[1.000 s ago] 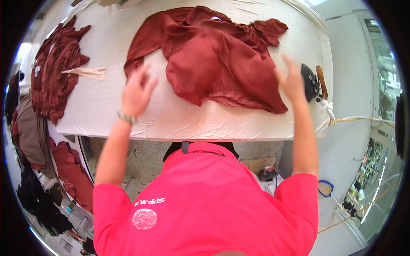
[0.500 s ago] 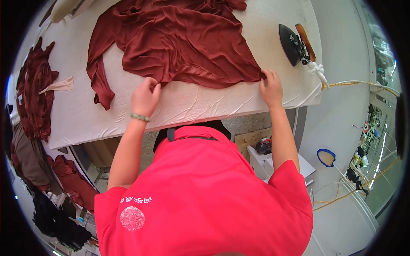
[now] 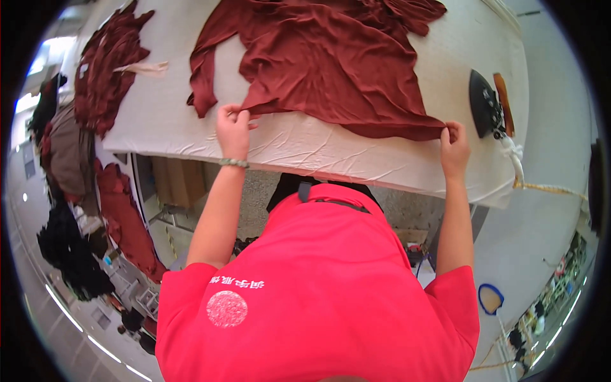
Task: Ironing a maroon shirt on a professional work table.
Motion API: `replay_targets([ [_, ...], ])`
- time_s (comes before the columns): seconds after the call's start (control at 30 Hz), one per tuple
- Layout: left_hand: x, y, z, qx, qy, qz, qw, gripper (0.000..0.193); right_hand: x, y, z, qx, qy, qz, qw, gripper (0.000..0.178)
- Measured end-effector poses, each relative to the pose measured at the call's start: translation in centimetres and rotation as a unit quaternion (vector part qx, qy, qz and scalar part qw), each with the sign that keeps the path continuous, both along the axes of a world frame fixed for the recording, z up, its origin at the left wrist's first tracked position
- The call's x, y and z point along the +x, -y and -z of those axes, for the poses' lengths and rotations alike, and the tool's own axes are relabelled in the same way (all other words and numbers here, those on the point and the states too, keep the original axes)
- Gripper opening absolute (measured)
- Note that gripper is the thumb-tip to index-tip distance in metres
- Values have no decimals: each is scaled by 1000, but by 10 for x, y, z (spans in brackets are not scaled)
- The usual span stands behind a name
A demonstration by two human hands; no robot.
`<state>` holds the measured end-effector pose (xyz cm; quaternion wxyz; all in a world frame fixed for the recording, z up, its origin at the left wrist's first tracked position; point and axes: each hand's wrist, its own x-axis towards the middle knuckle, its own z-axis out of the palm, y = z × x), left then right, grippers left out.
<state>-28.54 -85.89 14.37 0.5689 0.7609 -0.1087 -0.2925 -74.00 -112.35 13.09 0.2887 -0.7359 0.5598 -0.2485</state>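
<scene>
A dark red, long-sleeved garment (image 3: 331, 63) lies spread on the white-covered ironing table (image 3: 305, 137), its hem toward me. My left hand (image 3: 233, 132) pinches the hem's left corner, thumb and fingertips together. At the opposite corner, my right hand (image 3: 454, 151) is closed on the hem. Between the two hands the hem runs fairly straight, while soft wrinkles cross the body. One sleeve (image 3: 203, 76) trails down on the left. The garment's top end runs out of view.
An iron (image 3: 485, 104) with a brown handle rests to the right, its hose (image 3: 514, 159) wrapped in white cloth. More dark red garments (image 3: 108, 70) lie at the table's left end, with a pale strip (image 3: 145, 68) beside them. Clothes (image 3: 124, 216) hang off to the left.
My hands have moved farther apart, drawing the hem straighter. The inner side that showed at the hem's middle is now covered. The whole view has shifted and turned.
</scene>
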Motion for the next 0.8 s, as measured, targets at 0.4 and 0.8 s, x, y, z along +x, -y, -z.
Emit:
replay_targets([
  [0.4, -20, 11, 0, 192, 563, 168, 786, 50, -16, 5, 17, 114, 63, -41, 991, 21],
  [0.8, 83, 24, -142, 53, 289, 116, 949, 20, -13, 79, -125, -34, 141, 67, 987, 23],
])
